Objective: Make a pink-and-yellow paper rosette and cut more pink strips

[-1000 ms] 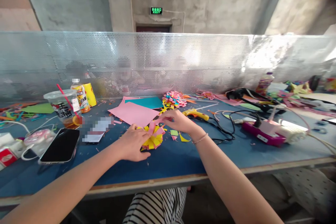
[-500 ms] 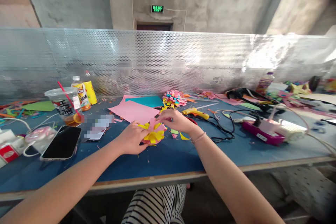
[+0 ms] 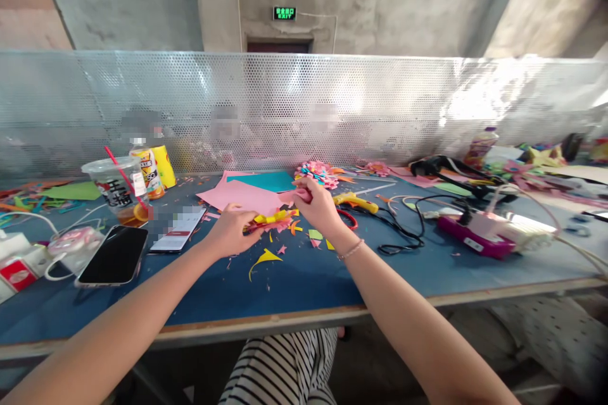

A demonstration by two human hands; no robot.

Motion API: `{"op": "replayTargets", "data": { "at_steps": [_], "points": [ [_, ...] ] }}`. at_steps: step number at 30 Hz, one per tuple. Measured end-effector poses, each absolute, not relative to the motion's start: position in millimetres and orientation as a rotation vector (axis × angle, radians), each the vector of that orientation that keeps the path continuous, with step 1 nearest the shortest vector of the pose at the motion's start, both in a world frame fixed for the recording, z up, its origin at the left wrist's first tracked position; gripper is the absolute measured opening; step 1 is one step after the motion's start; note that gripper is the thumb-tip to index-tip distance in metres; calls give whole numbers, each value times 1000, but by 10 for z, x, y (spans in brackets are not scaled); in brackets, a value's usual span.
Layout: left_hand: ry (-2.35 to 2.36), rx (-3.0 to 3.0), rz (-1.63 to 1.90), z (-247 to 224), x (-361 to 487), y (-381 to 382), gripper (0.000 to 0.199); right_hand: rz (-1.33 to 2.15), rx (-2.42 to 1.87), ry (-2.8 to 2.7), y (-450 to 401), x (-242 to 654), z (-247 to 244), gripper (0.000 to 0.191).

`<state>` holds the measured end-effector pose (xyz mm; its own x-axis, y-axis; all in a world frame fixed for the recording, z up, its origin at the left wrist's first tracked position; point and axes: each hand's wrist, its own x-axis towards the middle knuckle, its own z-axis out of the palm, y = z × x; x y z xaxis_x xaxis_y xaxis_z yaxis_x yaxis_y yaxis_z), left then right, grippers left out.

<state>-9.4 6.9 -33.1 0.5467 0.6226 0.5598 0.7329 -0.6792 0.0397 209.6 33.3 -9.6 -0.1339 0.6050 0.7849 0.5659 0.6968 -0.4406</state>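
Observation:
My left hand [image 3: 232, 232] grips the edge of a yellow and pink paper flower [image 3: 273, 219], tilted so that it shows nearly edge-on above the table. To its right, my right hand [image 3: 317, 205] is closed in a pinch on a pink paper strip [image 3: 299, 195], just off the flower's far side. Whether strip and flower touch is hard to make out. A yellow paper scrap [image 3: 266, 257] lies below the flower, among small star-shaped and other bits. Behind my hands are a pink paper sheet [image 3: 242, 198] and a blue sheet [image 3: 261, 181].
A yellow glue gun [image 3: 357, 202] lies right of my right hand, near a pink layered paper flower [image 3: 317, 173]. Black cable [image 3: 403, 247] runs to a purple power strip [image 3: 475, 242]. Leftward are a phone [image 3: 114, 255], another phone [image 3: 178, 231] and a drink cup [image 3: 116, 193].
The flower has tipped from facing up to nearly edge-on and lifted away. My right hand has moved slightly right and up from its middle. The yellow scrap below now shows.

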Motion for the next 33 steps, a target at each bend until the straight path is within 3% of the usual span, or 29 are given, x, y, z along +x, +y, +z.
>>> {"op": "replayTargets", "data": {
  "at_steps": [4,12,26,33],
  "points": [
    [-1233,-2546,-908,-323,-156,141,22,124,-968,-1767,411,2064,-153,13],
    [-1098,-2583,-828,-346,-194,133,21,156,-855,-2041,448,2054,-218,12],
    [-1197,-2587,-835,-344,-238,220,29,486,-985,-2170,401,2019,-182,28],
    [-1227,-2590,-838,-343,-239,226,28,590,-769,-2311,362,2116,-142,31]
  ]
}}
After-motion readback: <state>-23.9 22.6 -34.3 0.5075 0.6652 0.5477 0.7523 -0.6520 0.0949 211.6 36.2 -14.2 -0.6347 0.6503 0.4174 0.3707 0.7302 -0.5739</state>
